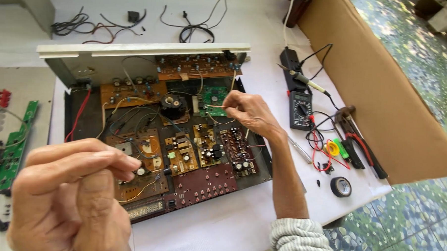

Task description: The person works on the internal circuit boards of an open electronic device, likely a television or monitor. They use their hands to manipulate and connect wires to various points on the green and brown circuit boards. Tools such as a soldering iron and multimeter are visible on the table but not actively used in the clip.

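White table (pixel 227 229), tiled floor (pixel 419 59) (sunlit); right hand (pixel 250 112) grip pinching thin wire (pixel 214 107), left hand (pixel 72 200) likewise

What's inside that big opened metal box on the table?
Inside the open chassis sit several brown circuit boards, a green board and loose wires. The right hand pinches a thin wire there. The left hand covers the near-left corner.

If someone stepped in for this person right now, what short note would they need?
Left hand: raised near the camera, fingers pinched together; anything held is too fine to tell.
Right hand: pinching a thin pale wire above the small green circuit board.
The open metal chassis lies on the white table, its brown circuit boards exposed.
Black multimeter and roll of black tape sit to the right.
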